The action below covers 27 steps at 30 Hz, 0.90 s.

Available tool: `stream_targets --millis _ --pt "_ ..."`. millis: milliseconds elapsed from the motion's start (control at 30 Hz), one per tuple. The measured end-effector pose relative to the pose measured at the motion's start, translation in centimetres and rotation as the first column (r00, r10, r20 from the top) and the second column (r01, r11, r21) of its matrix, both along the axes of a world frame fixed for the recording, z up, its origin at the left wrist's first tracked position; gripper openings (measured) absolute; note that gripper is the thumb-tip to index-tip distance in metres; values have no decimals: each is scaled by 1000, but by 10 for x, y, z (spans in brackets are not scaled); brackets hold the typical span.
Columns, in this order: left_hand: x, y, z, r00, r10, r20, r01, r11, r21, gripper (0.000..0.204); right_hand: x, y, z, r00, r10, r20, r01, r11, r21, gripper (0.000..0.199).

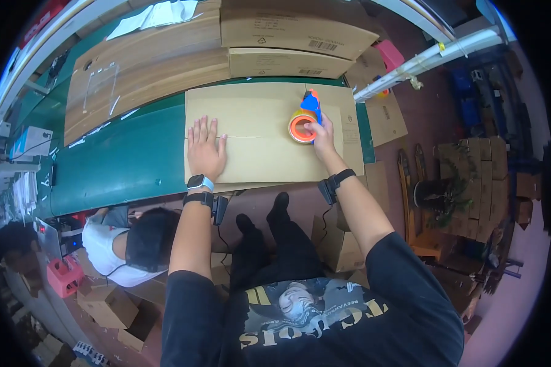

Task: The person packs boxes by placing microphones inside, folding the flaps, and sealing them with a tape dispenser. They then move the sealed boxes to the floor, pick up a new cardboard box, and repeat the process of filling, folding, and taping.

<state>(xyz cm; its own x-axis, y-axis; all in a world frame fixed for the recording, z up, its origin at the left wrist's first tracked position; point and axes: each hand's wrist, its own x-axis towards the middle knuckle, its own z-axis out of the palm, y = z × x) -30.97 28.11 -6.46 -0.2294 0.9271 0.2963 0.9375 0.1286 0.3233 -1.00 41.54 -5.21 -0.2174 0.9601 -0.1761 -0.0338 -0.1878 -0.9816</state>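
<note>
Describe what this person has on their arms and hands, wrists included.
Both hands are bare, without gloves. The left hand has a watch with a light blue strap at the wrist, and below it a black band carrying a small black device. The right hand has a similar black wrist band and device. Short black T-shirt sleeves leave the forearms uncovered.

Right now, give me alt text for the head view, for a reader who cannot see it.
Seen from above, a person's left hand lies flat on a folded cardboard box on a green table, while the right hand grips an orange-and-blue tape dispenser on the box. More cardboard boxes are stacked behind.
</note>
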Motion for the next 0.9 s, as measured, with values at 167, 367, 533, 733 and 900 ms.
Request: stream_targets --millis 167,367,533,733,900 --pt "7 -6 -8 996 55 -66 -58 997 -43 50 -11 -18 -2 998 -55 -13 56 991 123 31" --pt "3 0 -8 992 74 -104 -79 996 -49 50 -50 -24 22 911 138 389 -309 852 423 35" --pt "4 -5 -6 998 58 -6 -58 997 -45 49 -62 -33 24 791 176 586 -468 791 395 35" --pt "64 10 29 93 190 977 22 981 -193 60 -53 -26 18 767 125 629 -484 757 439 33" --pt "62 -3 32 -471 224 853 11 969 -248 62 -69 -42 17 761 159 629 -508 749 425 33"
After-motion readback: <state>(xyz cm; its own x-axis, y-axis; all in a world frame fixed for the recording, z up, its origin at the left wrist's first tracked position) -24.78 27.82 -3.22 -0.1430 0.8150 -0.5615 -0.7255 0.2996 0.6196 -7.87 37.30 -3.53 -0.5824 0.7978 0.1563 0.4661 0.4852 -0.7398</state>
